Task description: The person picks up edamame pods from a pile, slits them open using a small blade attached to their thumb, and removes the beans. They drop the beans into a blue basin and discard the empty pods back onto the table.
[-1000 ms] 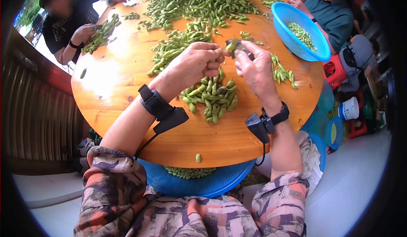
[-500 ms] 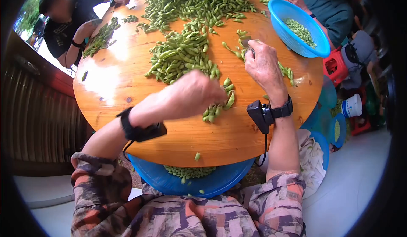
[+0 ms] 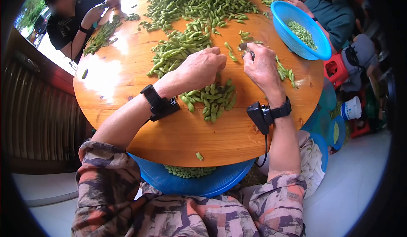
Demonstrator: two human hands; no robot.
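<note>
My left hand (image 3: 203,67) rests knuckles-up on green bean pods, between a loose pile (image 3: 174,50) and a smaller heap (image 3: 214,99) nearer to me. Its fingers bend down into the pods and hide what they hold. My right hand (image 3: 262,67) is closed on a small dark tool (image 3: 245,47), just right of the left hand, with a few single pods (image 3: 231,52) between them. Both wrists wear black straps with small devices. The round wooden table (image 3: 127,72) carries a large mound of pods (image 3: 195,0) at its far side.
A blue basin (image 3: 220,182) with pods sits under the near edge, and one pod (image 3: 199,155) lies by that edge. A blue basket (image 3: 276,14) of shelled beans stands at the right, beside a person in green (image 3: 335,12). Another person (image 3: 68,16) works far left.
My left hand swept down to the near heap, then came back up onto the pods beside the right hand. The right hand lowered its tool to the table. The near heap has grown.
</note>
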